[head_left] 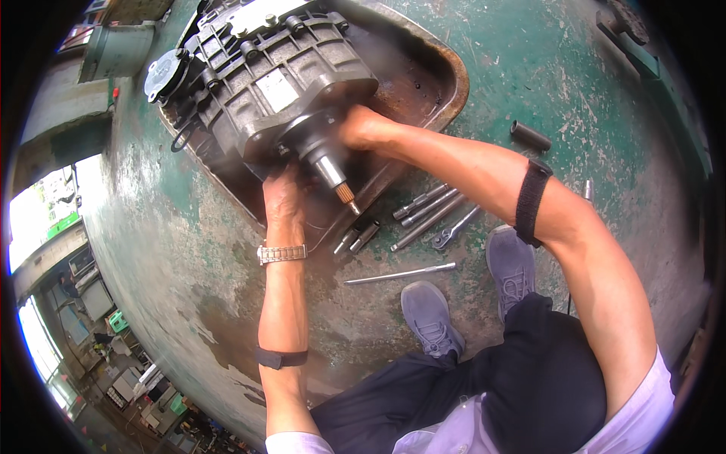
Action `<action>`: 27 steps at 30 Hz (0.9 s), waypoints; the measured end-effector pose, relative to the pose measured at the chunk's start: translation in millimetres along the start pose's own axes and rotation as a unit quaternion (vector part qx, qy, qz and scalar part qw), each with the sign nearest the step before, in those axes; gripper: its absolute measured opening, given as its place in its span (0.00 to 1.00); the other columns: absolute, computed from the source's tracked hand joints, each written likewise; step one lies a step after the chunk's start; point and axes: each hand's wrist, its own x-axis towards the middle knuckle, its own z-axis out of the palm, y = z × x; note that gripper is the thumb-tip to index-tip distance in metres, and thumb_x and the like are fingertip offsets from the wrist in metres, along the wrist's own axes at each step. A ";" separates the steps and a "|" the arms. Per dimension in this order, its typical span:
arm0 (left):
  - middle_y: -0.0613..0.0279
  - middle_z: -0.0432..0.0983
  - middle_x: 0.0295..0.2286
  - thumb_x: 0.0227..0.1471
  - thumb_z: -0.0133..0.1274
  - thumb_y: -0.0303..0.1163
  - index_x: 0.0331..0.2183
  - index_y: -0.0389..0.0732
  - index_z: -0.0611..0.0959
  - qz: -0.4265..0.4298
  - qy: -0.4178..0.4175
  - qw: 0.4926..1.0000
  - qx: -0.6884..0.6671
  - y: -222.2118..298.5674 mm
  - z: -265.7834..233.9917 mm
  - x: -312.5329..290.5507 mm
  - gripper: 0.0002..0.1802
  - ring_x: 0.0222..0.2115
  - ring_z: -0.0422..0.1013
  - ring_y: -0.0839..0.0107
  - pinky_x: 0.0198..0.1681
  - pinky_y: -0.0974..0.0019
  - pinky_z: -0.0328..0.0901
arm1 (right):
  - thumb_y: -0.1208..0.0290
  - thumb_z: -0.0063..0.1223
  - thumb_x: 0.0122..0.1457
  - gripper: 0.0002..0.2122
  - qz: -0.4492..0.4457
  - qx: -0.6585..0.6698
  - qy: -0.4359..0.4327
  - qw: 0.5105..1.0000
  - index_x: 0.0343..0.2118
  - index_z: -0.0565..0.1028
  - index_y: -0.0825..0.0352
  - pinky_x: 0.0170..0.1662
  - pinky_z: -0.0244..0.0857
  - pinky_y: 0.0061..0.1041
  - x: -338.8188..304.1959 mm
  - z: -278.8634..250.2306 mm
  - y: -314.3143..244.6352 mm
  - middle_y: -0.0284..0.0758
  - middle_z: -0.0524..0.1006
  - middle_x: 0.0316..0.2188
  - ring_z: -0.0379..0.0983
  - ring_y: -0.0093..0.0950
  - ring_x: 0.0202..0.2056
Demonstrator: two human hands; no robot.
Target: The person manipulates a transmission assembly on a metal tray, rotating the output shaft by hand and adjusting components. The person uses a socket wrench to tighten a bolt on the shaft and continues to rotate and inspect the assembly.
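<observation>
A grey cast-metal gearbox lies in a rusty, oil-stained metal tray. Its splined shaft points down toward me. Left of the shaft, my left hand reaches under the end of the housing, its fingers hidden in shadow. On the other side my right hand is against the housing's end flange, with its fingers out of sight behind the metal. How tightly either hand is closed does not show.
Several sockets and extension bars lie right of the tray, beside a ratchet. A long thin rod rests near my shoes. Farther right are a dark tube and a green metal frame.
</observation>
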 end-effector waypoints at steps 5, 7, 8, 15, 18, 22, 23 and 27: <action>0.60 0.76 0.31 0.52 0.49 0.31 0.40 0.38 0.76 -0.007 -0.001 1.000 -0.006 0.7 1.0 -1.4 0.12 0.27 0.73 0.67 0.26 0.63 0.68 | 0.73 0.48 0.41 0.08 0.116 0.010 -0.012 0.993 0.22 0.79 0.65 0.32 0.67 0.26 -10.0 -12.2 -12.3 0.42 0.77 0.23 0.76 0.32 0.31; 0.60 0.76 0.32 0.52 0.49 0.31 0.40 0.37 0.76 -0.001 -0.007 1.000 -0.002 1.3 1.5 -1.9 0.13 0.27 0.73 0.67 0.26 0.63 0.68 | 0.73 0.48 0.42 0.07 0.142 0.025 0.018 0.989 0.21 0.78 0.67 0.30 0.66 0.27 -11.0 -10.5 -11.5 0.41 0.76 0.22 0.75 0.32 0.29; 0.60 0.76 0.32 0.52 0.49 0.31 0.40 0.37 0.76 -0.005 -0.010 1.000 -0.002 1.7 1.7 -2.1 0.13 0.28 0.73 0.68 0.26 0.63 0.68 | 0.72 0.49 0.41 0.07 0.137 0.024 0.031 0.990 0.20 0.78 0.67 0.29 0.66 0.27 -10.2 -7.9 -9.3 0.40 0.76 0.20 0.75 0.31 0.27; 0.60 0.76 0.34 0.52 0.48 0.31 0.40 0.37 0.76 -0.003 -0.016 1.000 0.006 4.1 3.1 -4.5 0.13 0.31 0.73 0.67 0.28 0.61 0.68 | 0.71 0.52 0.37 0.06 -0.060 0.112 0.027 0.992 0.12 0.71 0.67 0.19 0.56 0.31 0.7 2.8 12.3 0.35 0.70 0.12 0.64 0.29 0.14; 0.60 0.76 0.34 0.52 0.48 0.31 0.41 0.37 0.76 -0.003 -0.014 1.000 0.004 3.9 3.3 -5.5 0.14 0.31 0.73 0.67 0.28 0.61 0.68 | 0.71 0.51 0.39 0.07 -0.025 0.046 0.055 0.997 0.10 0.71 0.64 0.18 0.55 0.28 -4.3 3.0 10.4 0.33 0.70 0.11 0.64 0.28 0.13; 0.60 0.76 0.34 0.52 0.48 0.30 0.42 0.38 0.75 0.000 -0.021 1.000 0.005 3.7 3.3 -5.1 0.14 0.32 0.73 0.67 0.28 0.60 0.68 | 0.71 0.50 0.40 0.07 0.063 0.065 0.045 0.995 0.09 0.72 0.63 0.19 0.58 0.29 2.1 7.2 10.7 0.33 0.71 0.11 0.67 0.29 0.15; 0.60 0.75 0.35 0.52 0.48 0.30 0.42 0.38 0.74 -0.009 -0.014 1.000 0.010 3.7 3.2 -4.9 0.14 0.33 0.73 0.66 0.28 0.60 0.68 | 0.71 0.50 0.39 0.06 0.014 0.109 0.017 0.994 0.10 0.73 0.64 0.20 0.59 0.29 4.7 5.4 16.0 0.34 0.71 0.11 0.68 0.30 0.16; 0.56 0.75 0.27 0.54 0.47 0.29 0.40 0.36 0.72 0.000 -0.010 1.000 -0.028 3.2 4.5 -3.9 0.12 0.18 0.72 0.64 0.19 0.65 0.68 | 0.72 0.50 0.39 0.06 -0.157 -0.158 0.001 0.975 0.11 0.73 0.65 0.22 0.61 0.29 13.9 7.0 14.8 0.37 0.72 0.13 0.70 0.31 0.18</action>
